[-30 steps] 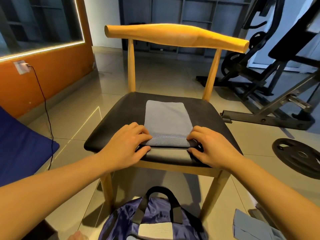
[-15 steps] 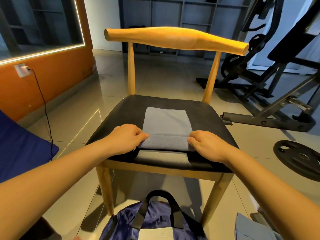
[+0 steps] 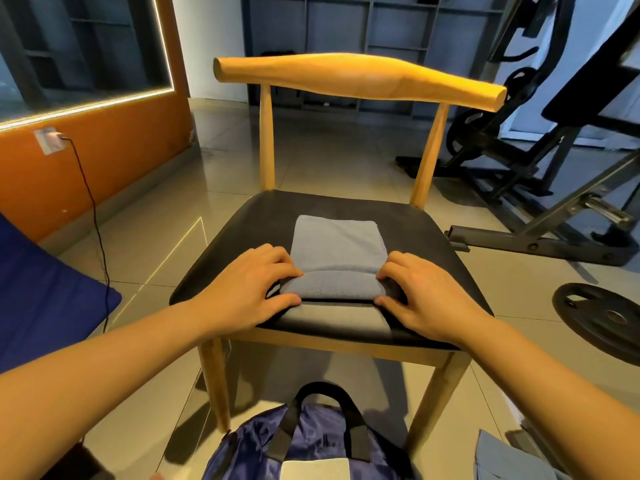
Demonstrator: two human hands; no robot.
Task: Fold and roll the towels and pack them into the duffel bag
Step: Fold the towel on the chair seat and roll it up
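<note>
Two hands are at work on one towel, as I read it from the head view. At centre frame, the left hand [image 3: 252, 289] grips the left end of the rolled portion of the grey-blue towel [image 3: 337, 244], fingers curled over the top of the roll and thumb against its near side. The right hand [image 3: 426, 299] holds the right end in the same manner. The roll lies across the front half of the black seat of the wooden chair [image 3: 426, 230]. The unrolled remainder of the towel lies flat on the seat, running away toward the backrest.

At bottom centre, the navy duffel bag [image 3: 311, 452] stands on the tiled floor just in front of the chair, black handles upright. A second towel [image 3: 502, 462], light blue, lies on the floor at lower right. I note a black weight plate [image 3: 602, 317] flat on the floor at right, gym equipment [image 3: 554, 150] at upper right, and a dark blue cushion [image 3: 41, 299] at the left edge.
</note>
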